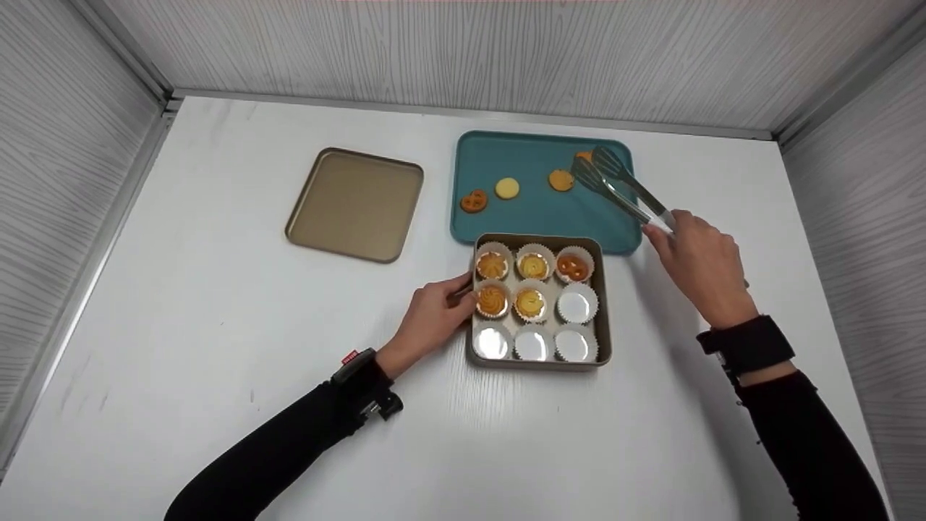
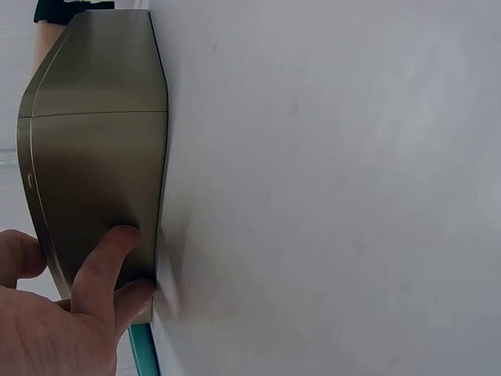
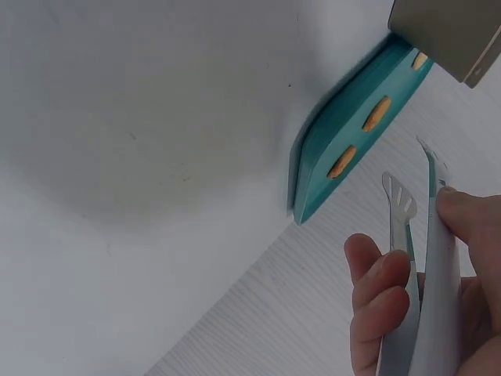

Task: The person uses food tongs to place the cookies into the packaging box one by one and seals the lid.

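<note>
My left hand grips the left wall of a deep square gold tin, thumb at the rim and fingers against the outer side. White paper cups line the tin in rows. Swirled cookies fill several cups at the back and left, and a glossy pretzel-shaped cookie sits in the back right cup. In my right hand is a pair of metal tongs, their slotted tips spread apart over the teal tray, by a round brown cookie partly hidden beneath them.
On the teal tray lie another brown round cookie, a pale yellow round one and a pretzel-shaped one. A shallow square gold lid or tray lies to the left. Grey wood-grain panels enclose the white table.
</note>
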Demonstrator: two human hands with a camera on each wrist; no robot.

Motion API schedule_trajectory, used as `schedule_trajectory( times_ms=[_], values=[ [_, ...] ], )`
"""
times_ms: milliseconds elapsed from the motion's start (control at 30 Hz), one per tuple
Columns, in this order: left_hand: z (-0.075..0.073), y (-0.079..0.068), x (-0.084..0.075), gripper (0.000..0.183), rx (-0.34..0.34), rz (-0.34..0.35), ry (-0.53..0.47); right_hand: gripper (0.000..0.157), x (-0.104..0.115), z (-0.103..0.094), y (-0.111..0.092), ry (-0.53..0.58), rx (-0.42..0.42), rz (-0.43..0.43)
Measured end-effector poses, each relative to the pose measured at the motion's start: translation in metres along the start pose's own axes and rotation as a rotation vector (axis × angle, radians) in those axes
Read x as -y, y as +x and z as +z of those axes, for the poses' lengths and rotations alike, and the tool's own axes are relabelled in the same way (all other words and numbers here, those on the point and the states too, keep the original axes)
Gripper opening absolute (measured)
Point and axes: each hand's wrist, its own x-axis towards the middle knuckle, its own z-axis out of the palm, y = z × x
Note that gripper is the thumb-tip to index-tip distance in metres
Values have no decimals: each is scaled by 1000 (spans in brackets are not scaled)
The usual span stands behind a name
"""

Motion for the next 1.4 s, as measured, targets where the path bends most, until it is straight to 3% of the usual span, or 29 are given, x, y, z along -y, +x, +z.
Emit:
schedule_trajectory(
  times_ms=[200, 433, 967, 1400],
  values=[
    [-2, 1, -2, 51, 32, -12, -32, 51, -3, 5, 9, -10, -16, 1],
    [-1, -1, 0, 50, 21, -23, -74, 51, -6, 11, 19, -21, -42, 20],
    [-2, -2, 2, 51, 22, -28, -80, 52, -12, 24, 34, -12, 58, 109],
    [-1, -2, 3, 52, 40, -23, -131, 48, -8, 29, 35, -76, 38, 61]
  ],
)
